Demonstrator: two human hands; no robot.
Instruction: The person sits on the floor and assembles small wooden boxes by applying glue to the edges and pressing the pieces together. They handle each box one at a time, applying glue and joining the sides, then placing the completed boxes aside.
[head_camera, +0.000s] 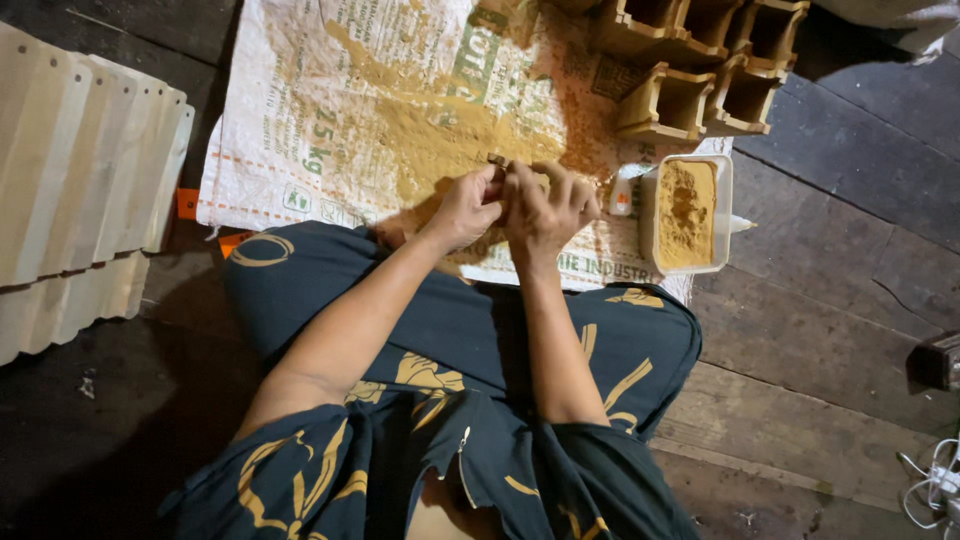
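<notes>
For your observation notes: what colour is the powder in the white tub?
Yellowish-brown powder, head view.

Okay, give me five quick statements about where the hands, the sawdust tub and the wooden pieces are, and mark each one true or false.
1. Both hands meet over the woven sack. True: left hand and right hand pinch a small piece together.
2. The white tub holds clear water. False: it holds tan powder.
3. The small wooden boxes lie beyond the tub. True.
4. The flat wooden slats lie on the person's right. False: on the left.
5. The floor is tiled. False: dark wooden planks.
</notes>
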